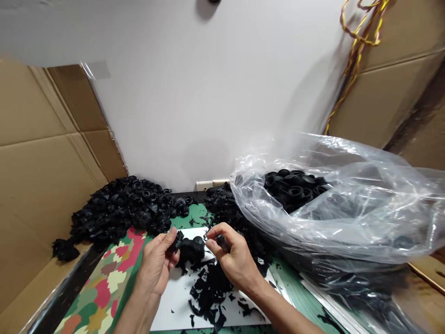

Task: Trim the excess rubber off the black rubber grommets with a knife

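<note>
Left grip: the left hand was closed around a black ribbed rubber part, its fingers curled against the part.
Right grip: the right hand was closed, pinching a small dark object too hidden to name, with its fingertips at the part.
Held part: it sat between the hands, above the white sheet.
Scraps: black rubber scraps lay on the white sheet, below the hands.
Edges: the white sheet's left edge met a patterned mat.
Piles: a heap of black rubber parts lay beyond the white sheet, to the left; a clear plastic bag holding more lay to its right.
Open room: bare white surface showed left of the scraps.
</note>
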{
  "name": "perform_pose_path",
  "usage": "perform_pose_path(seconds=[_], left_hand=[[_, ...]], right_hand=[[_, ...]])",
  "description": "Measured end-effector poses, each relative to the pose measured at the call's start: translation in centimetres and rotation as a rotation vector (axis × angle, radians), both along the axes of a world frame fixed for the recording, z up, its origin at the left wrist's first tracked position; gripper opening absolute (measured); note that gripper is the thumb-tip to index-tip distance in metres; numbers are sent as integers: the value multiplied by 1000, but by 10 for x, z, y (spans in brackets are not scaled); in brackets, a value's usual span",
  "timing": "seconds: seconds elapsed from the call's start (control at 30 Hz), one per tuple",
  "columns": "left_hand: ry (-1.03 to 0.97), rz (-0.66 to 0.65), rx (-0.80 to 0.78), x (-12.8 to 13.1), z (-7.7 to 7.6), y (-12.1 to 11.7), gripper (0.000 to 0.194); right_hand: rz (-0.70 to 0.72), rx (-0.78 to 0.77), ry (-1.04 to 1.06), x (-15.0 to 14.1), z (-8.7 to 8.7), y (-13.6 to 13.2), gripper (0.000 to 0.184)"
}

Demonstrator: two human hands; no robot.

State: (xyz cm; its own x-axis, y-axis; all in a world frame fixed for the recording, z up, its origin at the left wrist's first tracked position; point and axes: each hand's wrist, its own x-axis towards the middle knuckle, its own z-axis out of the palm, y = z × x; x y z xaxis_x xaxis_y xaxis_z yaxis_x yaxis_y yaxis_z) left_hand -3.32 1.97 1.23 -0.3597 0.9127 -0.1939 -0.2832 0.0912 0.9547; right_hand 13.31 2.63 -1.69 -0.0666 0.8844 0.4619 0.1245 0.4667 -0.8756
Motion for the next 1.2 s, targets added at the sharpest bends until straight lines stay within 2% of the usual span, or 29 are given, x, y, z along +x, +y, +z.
perform_pose_path(seconds=[0.13,0.27,0.33,0.43,0.53,0.67,0.83,0.9,0.97,1.0,1.03,1.1,1.2], left_hand=[[-83,2,-22,15,8,-5,48],[-114,-118,-53,32,8,-13,46],[-99,-154,-65,37,6,-15,46],[-22,-250,-40,34,1,-16,43],[101,-336,24,27,-4,-15,38],[104,-312,56,23,-16,-14,40],[154,-298,95,22,-28,-11,36],[214,-293,86,23,-27,-17,33],[229,-343,31,25,-23,-29,30],[217,-398,-11,26,-20,-36,28],[190,-524,-87,27,-18,-43,26],[108,-587,-134,26,-13,-53,25],[-44,-390,-54,16,-7,-48,32]], right_hand=[[55,179,30,-4,5,-8,15],[83,280,10,-11,-1,-10,24],[87,236,55,-14,-4,-8,20],[67,87,156,-16,-6,-3,5],[62,-46,209,-16,-7,4,19],[74,-98,224,-17,-10,10,23],[50,-215,228,-24,-14,7,16],[59,-271,219,-25,-16,8,13],[28,-290,206,-23,-19,12,11],[-10,-288,203,-20,-20,15,11],[-76,-279,206,-17,-21,19,11],[-177,-269,211,-12,-23,27,13],[-184,-223,171,-11,-24,29,17]])
